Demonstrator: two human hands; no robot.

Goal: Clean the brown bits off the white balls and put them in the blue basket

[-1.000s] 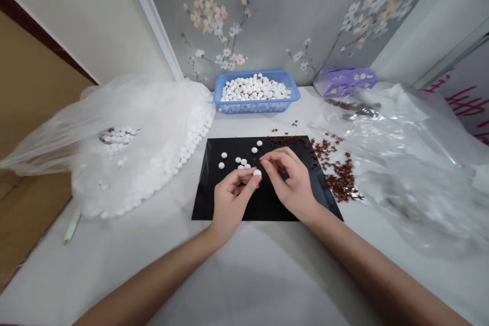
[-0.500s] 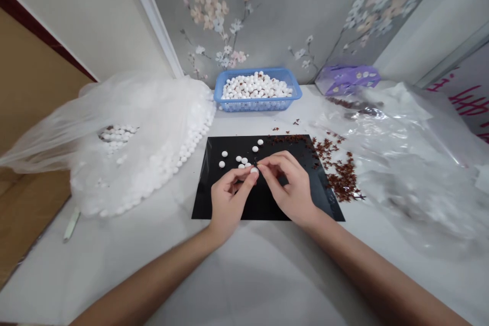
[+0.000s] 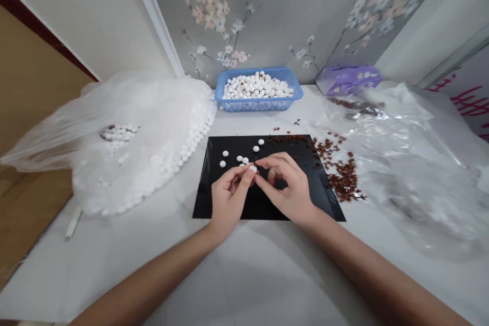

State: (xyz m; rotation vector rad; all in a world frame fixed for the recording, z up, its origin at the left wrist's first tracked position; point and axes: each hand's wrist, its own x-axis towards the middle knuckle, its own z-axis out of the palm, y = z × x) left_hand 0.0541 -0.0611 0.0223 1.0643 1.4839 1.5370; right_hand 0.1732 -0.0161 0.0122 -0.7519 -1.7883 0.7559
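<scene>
Over a black board (image 3: 225, 204), my left hand (image 3: 229, 198) pinches a small white ball (image 3: 252, 168) between thumb and fingertips. My right hand (image 3: 288, 186) meets it from the right, its thumb and index finger curled at the ball's right edge. Something small and dark shows by the right index fingertip, too tiny to make out. Several more white balls (image 3: 239, 158) lie on the board just beyond my fingers. Brown star-shaped pieces (image 3: 344, 178) are scattered over the board's right edge and the table beside it.
A blue basket (image 3: 260, 105) of white balls stands at the wall. To the left, a sheer white bag (image 3: 153, 163) bulges with white balls. Clear plastic bags (image 3: 420, 188) and a purple pack (image 3: 349, 79) occupy the right. A pale green stick (image 3: 73, 223) lies at the left edge.
My right thumb has moved down and left to the ball, so thumb and index are further apart. The left hand still pinches the ball, shifted slightly.
</scene>
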